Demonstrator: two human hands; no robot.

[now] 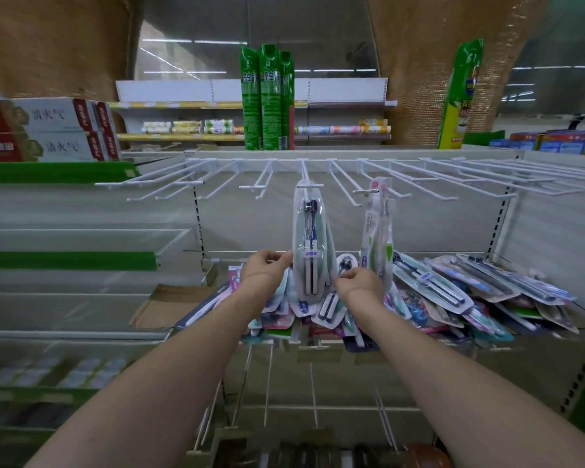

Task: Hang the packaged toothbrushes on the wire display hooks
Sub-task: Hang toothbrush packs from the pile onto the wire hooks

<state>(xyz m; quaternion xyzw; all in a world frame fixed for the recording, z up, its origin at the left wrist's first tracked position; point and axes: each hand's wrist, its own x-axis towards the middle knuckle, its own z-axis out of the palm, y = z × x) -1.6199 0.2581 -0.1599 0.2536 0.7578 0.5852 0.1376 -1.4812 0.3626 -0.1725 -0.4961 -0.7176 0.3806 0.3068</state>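
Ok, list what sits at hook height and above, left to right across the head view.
Red-and-white toothpaste boxes → tall green refill pouches → hanging dark two-brush pack → hanging green-and-white toothbrush pack → green-and-yellow bag → blue boxes.

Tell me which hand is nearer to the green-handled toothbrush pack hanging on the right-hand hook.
Right. The right hand sits just left of the green-handled toothbrush pack's lower end, nearly touching it. The left hand is farther left, beyond the dark twin toothbrush pack.

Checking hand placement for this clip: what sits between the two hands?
In the head view, the hanging two-brush toothbrush pack lies between left hand and right hand, each touching one edge.
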